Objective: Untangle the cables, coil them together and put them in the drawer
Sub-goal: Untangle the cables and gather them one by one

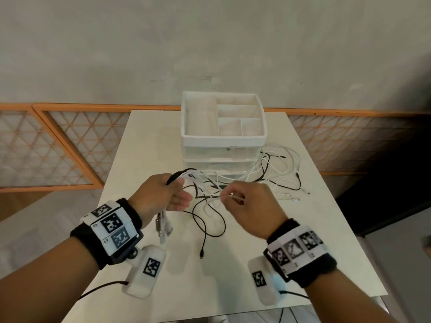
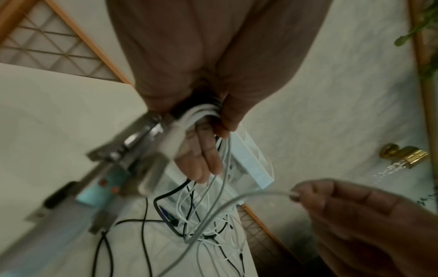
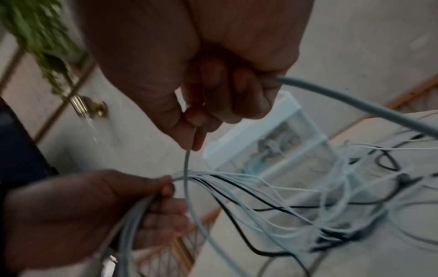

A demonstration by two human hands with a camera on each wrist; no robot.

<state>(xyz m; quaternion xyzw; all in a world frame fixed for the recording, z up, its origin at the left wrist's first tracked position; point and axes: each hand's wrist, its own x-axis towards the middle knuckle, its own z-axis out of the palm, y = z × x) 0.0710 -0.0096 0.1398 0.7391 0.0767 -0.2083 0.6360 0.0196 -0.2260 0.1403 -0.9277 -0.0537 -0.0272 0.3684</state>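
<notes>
While the left hand [image 1: 161, 194] clamps the gathered cables [image 3: 249, 189] so their plugs hang together below its fingers [image 2: 201, 157], the right hand [image 1: 247, 206] pinches one white cable [image 3: 187, 168], presumably to draw it free; tangle trails across the tabletop [image 1: 233, 276] beyond both hands.

Worktop [image 1: 326, 241]: white, rectangular, set against the wall. Wall [image 1: 210, 43]: pale, plain, scuffed just above the worktop. Lattice panels [image 1: 58, 148]: orange-framed, triangular grid, along the wall's base on both sides of the worktop. Dark furniture [image 1: 396, 183]: right of the worktop. Light: soft, even.
</notes>
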